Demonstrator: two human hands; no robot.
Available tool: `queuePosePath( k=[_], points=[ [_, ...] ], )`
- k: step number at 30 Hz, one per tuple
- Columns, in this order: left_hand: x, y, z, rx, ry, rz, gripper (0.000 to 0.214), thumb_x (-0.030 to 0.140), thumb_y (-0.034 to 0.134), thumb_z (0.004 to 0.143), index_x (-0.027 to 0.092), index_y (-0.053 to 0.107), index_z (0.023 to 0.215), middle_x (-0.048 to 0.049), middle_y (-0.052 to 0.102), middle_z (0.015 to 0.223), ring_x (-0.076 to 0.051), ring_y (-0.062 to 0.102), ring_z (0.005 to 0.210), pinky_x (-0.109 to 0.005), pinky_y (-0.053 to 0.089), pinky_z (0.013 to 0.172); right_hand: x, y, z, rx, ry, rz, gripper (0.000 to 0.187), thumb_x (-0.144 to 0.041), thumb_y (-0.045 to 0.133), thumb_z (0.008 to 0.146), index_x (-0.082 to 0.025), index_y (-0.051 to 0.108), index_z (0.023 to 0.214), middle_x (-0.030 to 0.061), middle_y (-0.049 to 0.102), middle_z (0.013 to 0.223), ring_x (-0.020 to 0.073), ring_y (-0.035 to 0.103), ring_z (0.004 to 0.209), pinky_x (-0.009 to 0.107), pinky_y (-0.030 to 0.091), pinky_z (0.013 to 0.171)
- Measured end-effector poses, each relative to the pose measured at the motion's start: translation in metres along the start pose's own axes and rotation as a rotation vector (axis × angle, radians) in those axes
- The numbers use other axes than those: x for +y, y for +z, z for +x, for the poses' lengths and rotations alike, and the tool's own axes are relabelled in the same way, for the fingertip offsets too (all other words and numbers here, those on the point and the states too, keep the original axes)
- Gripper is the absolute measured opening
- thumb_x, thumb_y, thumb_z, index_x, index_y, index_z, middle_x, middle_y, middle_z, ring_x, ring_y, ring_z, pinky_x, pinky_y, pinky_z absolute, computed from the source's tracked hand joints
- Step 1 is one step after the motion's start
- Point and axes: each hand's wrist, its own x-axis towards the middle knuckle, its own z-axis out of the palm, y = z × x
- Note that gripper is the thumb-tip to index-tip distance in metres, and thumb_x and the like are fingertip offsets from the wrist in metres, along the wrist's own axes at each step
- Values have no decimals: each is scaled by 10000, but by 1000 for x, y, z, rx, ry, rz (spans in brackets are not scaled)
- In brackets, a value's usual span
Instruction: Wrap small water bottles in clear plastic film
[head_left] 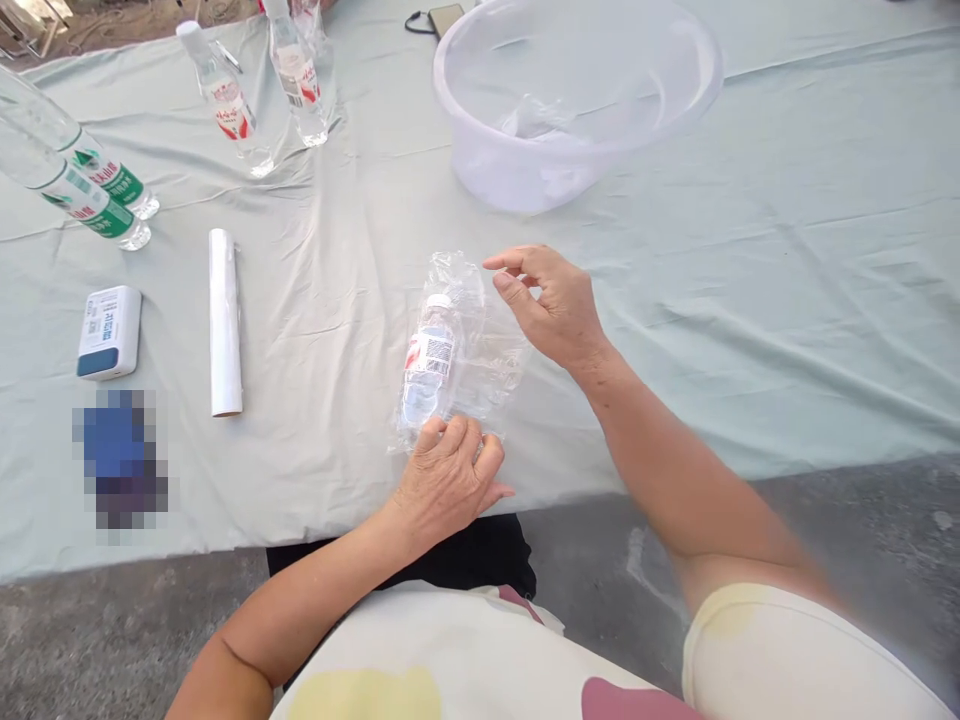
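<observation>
A small clear water bottle (428, 360) with a white cap and a red-and-white label lies inside a clear plastic bag (480, 350) on the pale green cloth (675, 330). My left hand (447, 478) is closed, its fingers pinching the near end of the bag by the bottle's base. My right hand (547, 305) hovers at the bag's far right corner with the fingers curled and apart; whether it touches the plastic is unclear.
A translucent white basin (574, 100) stands at the back. Several water bottles (90, 185) stand and lie at the far left. A white roll (225, 320) and a small white box (109, 332) lie left of the bag. Bare ground borders the cloth's near edge.
</observation>
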Motion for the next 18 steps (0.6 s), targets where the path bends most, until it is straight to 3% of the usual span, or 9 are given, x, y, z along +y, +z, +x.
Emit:
queuePosePath(
  k=[5, 8, 12, 16, 18],
  points=[
    [5, -1, 4, -9, 30, -3, 474, 583, 627, 896, 153, 648, 1093, -122, 653, 1037, -268, 572, 943, -429, 408, 879, -33, 16, -11, -196, -142, 24, 283, -425, 509, 993, -251, 714, 1082, 63, 673, 1020, 170, 642, 867, 306, 531, 762],
    [7, 0, 6, -24, 64, -12, 487, 586, 638, 887, 139, 644, 1081, -129, 647, 1048, -269, 571, 940, -426, 410, 870, -23, 30, -21, -205, 29, 30, 334, -453, 572, 952, -209, 667, 1159, 49, 656, 951, 138, 602, 703, 303, 514, 708],
    [9, 2, 6, -41, 98, -40, 430, 563, 614, 912, 154, 635, 1045, -128, 648, 1045, -267, 573, 928, -422, 413, 867, -7, 32, -30, -265, 317, 97, 652, -571, 649, 862, -203, 527, 1387, 24, 671, 901, 156, 623, 694, 301, 515, 676],
    [12, 2, 6, -58, 138, -148, 388, 517, 601, 934, 155, 615, 1072, -133, 651, 1083, -275, 583, 973, -422, 426, 858, -9, 17, -29, -389, 392, 108, 747, -431, 577, 913, -239, 314, 1586, -21, 690, 840, 144, 614, 642, 288, 512, 662],
    [14, 3, 6, -82, 149, -253, 363, 489, 594, 944, 162, 604, 1100, -144, 644, 1148, -289, 586, 1048, -436, 436, 875, -11, 9, -27, -450, 418, 141, 757, -418, 561, 925, -248, 280, 1606, -26, 711, 826, 152, 637, 636, 299, 523, 680]
  ],
)
